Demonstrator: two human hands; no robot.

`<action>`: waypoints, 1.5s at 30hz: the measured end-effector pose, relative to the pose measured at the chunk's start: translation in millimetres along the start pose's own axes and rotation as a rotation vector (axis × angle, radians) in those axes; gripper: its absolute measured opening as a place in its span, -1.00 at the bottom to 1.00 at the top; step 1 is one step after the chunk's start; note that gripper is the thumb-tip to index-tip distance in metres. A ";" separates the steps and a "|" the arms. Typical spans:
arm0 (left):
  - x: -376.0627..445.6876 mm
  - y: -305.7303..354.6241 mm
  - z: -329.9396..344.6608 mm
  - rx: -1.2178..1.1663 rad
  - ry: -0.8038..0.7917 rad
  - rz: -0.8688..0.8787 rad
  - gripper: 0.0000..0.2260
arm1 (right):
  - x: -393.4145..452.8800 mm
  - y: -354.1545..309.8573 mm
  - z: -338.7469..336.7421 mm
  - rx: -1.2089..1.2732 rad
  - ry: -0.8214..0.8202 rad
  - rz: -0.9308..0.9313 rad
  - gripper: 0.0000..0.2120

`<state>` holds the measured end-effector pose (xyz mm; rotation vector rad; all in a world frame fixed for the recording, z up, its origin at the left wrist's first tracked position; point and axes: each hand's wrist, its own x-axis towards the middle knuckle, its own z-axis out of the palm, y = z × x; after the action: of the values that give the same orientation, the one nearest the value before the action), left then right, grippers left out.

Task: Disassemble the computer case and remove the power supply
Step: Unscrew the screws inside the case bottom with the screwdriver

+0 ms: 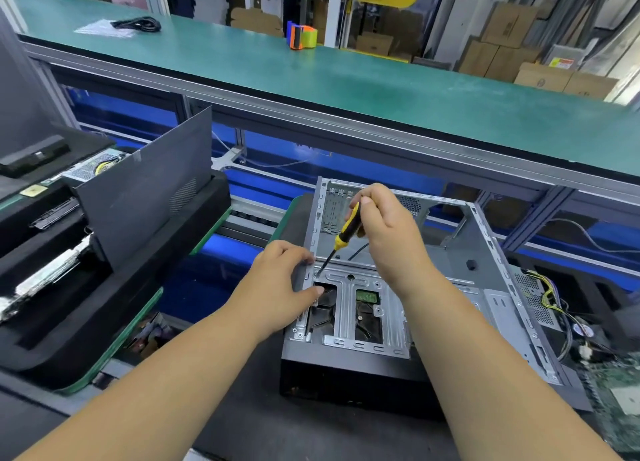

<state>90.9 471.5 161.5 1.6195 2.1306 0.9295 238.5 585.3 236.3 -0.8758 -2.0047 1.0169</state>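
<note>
An open grey computer case (485,252) lies on its side on the dark work mat, its side panel off. My right hand (388,232) grips a yellow-and-black screwdriver (346,232), whose tip rests on a screw at the top left corner of the metal drive bracket (349,308). My left hand (287,287) holds the case's left edge, thumb on the bracket. A silver power supply (533,301) with yellow and black cables lies outside the case on the right.
A loose dark side panel (145,197) leans upright at the left among black foam trays with parts. A green circuit board (616,391) lies at the far right. Behind runs a green conveyor (311,76) with a tape dispenser (303,37) and a black cable (138,23).
</note>
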 end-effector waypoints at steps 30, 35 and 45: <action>8.6 8.8 12.9 -0.018 0.066 -0.052 -0.70 | 4.2 -0.1 -9.5 -0.270 -0.206 -0.129 -0.77; 8.7 9.4 13.2 -0.031 0.070 -0.055 -0.71 | 1.2 -2.0 -13.5 -0.205 -0.264 -0.128 -0.76; 8.8 14.2 12.0 -0.006 0.067 -0.071 -0.72 | 19.6 -26.2 -9.2 -0.314 -0.348 -0.190 -0.78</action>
<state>105.8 485.7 163.1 1.5201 2.2119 0.9797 229.5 592.5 268.2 -0.6811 -2.5379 0.8007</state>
